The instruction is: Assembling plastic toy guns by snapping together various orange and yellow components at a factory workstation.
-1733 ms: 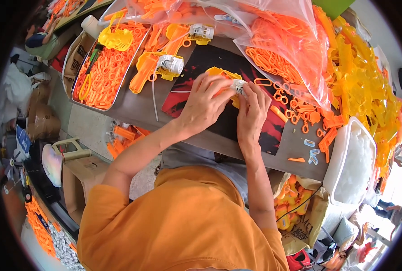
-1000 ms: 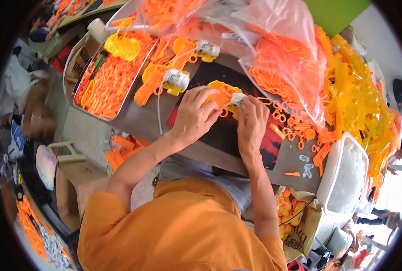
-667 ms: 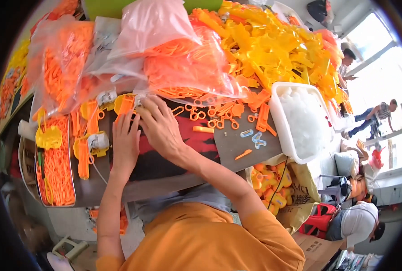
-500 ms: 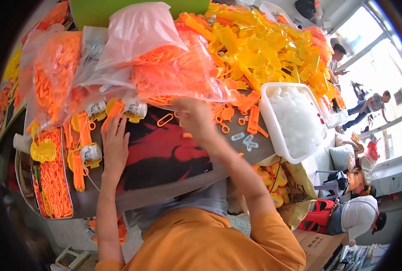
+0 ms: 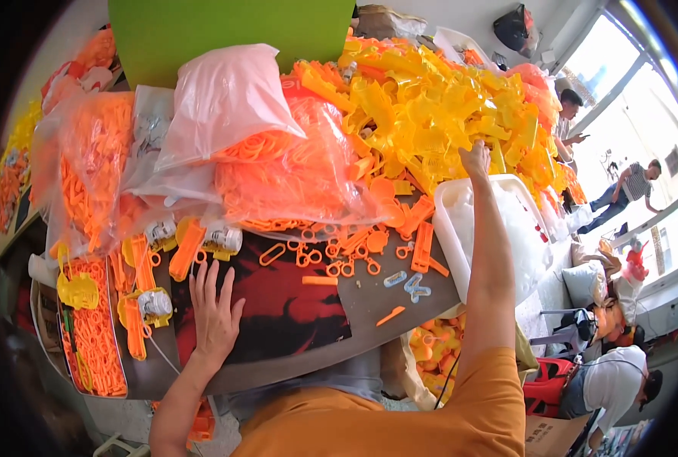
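My left hand (image 5: 217, 316) lies open with fingers spread on a black and red mat (image 5: 293, 301), just below an orange plastic handle piece (image 5: 187, 250). My right hand (image 5: 475, 161) reaches far out over the white tub to the near edge of a heap of yellow plastic parts (image 5: 423, 107). Its thumb and fingers look apart, with nothing visible between them. Orange rings and clips (image 5: 346, 255) lie at the mat's far edge. A flat orange strip (image 5: 320, 280) rests on the mat. Clear bluish links (image 5: 415, 285) are to its right.
A white tub (image 5: 449, 221) holds translucent white pieces. Bags of orange parts (image 5: 293, 183) fill the back. At left stands a box of orange links (image 5: 95, 343). Below the table edge sits a sack of yellow-orange pieces (image 5: 430, 350). Other people (image 5: 613, 377) are off to the right.
My right hand has moved from the orange parts by the mat out to the yellow heap. My left hand has come off the orange handle piece onto the mat. The view has shifted.
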The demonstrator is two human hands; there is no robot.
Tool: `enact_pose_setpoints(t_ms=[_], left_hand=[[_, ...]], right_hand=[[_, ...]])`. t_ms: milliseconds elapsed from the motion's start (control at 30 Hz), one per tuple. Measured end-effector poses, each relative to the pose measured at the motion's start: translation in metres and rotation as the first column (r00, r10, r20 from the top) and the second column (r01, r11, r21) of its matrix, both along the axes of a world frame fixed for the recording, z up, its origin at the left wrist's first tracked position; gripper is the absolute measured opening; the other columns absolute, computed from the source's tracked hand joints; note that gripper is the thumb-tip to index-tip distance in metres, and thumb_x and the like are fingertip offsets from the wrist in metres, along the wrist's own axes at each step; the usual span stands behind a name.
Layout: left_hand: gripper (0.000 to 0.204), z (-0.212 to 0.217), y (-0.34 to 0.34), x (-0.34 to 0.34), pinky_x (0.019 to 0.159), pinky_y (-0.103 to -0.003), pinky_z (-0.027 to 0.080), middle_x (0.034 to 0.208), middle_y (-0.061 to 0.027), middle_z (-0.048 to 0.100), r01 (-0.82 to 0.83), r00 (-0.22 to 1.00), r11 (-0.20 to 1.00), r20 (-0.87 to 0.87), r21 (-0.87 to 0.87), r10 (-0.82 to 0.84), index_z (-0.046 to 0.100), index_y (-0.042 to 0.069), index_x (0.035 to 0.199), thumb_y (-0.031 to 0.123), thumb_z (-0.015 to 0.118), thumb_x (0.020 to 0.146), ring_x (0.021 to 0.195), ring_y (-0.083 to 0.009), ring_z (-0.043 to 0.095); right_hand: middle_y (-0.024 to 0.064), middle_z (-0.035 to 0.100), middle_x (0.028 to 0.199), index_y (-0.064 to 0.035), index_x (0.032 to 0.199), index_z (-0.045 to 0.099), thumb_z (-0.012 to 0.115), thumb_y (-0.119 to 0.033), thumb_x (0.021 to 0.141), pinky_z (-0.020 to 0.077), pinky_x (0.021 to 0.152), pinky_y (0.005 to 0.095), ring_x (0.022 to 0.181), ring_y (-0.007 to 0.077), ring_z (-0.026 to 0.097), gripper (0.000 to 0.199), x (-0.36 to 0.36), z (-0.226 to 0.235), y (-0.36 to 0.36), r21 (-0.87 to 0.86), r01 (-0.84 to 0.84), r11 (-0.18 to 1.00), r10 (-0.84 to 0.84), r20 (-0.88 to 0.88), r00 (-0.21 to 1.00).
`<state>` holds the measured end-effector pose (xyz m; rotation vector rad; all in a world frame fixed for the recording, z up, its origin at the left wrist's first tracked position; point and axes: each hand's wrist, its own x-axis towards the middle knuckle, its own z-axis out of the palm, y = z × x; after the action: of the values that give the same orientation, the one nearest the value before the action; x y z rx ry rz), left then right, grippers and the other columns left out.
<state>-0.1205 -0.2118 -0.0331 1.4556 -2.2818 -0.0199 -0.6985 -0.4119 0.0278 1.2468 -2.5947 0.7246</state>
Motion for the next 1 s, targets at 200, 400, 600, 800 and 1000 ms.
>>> enact_pose_setpoints(t_ms=[200,400,600,800,1000], left_hand=[[0.050,0.003,-0.001,-0.003,0.116,-0.055,0.019,0.145,-0.0195,0.034,0.006,1.000,0.997,-0.006,0.078,-0.005,0.047,0.003,0.135,0.015,0.060,0.088,0.139,-0.0399,0.025],[0.048,0.005,-0.007,-0.005,0.116,-0.055,0.019,0.144,-0.0197,0.036,-0.013,1.000,0.995,0.001,0.098,0.013,0.048,0.002,0.132,0.012,0.060,0.087,0.138,-0.0400,0.027],[0.047,0.008,-0.012,-0.006,0.114,-0.057,0.022,0.142,-0.0211,0.036,0.011,1.000,0.997,0.008,0.082,-0.011,0.049,0.002,0.129,0.011,0.063,0.085,0.137,-0.0411,0.029],[0.044,0.008,-0.006,-0.007,0.115,-0.055,0.021,0.140,-0.0207,0.039,-0.003,1.000,0.992,0.009,0.129,0.002,0.049,0.001,0.128,0.011,0.059,0.087,0.135,-0.0411,0.031],[0.043,0.007,-0.002,-0.006,0.114,-0.056,0.022,0.139,-0.0209,0.040,-0.014,1.000,0.994,-0.019,0.109,0.016,0.050,0.000,0.127,0.010,0.060,0.087,0.135,-0.0414,0.032]], right_hand=[[0.0251,0.057,0.124,0.0084,0.135,0.042,0.073,-0.040,0.076,0.0440,0.096,0.0420,0.115,0.0343,0.055,0.082,-0.053,-0.030,-0.025,-0.027,-0.071,0.997,0.075,0.252,0.965],[0.0097,0.061,0.098,-0.0033,0.123,0.049,0.074,-0.034,0.074,0.0483,0.078,0.0401,0.085,0.0206,0.058,0.063,-0.043,0.001,-0.013,-0.122,-0.117,0.986,0.166,0.565,0.808],[0.0123,0.060,0.107,-0.0045,0.122,0.047,0.073,-0.026,0.075,0.0464,0.088,0.0453,0.097,0.0273,0.058,0.058,-0.074,0.001,-0.022,-0.211,0.040,0.977,0.023,0.287,0.958],[0.0198,0.054,0.128,-0.0031,0.132,0.043,0.069,-0.021,0.075,0.0400,0.103,0.0438,0.122,0.0381,0.048,0.065,-0.026,0.009,-0.107,-0.202,-0.308,0.930,0.289,-0.118,0.950],[0.0135,0.054,0.132,-0.0127,0.130,0.052,0.070,-0.026,0.074,0.0387,0.099,0.0571,0.129,0.0357,0.043,0.060,0.022,0.003,-0.144,0.079,-0.399,0.913,0.406,-0.117,0.906]])
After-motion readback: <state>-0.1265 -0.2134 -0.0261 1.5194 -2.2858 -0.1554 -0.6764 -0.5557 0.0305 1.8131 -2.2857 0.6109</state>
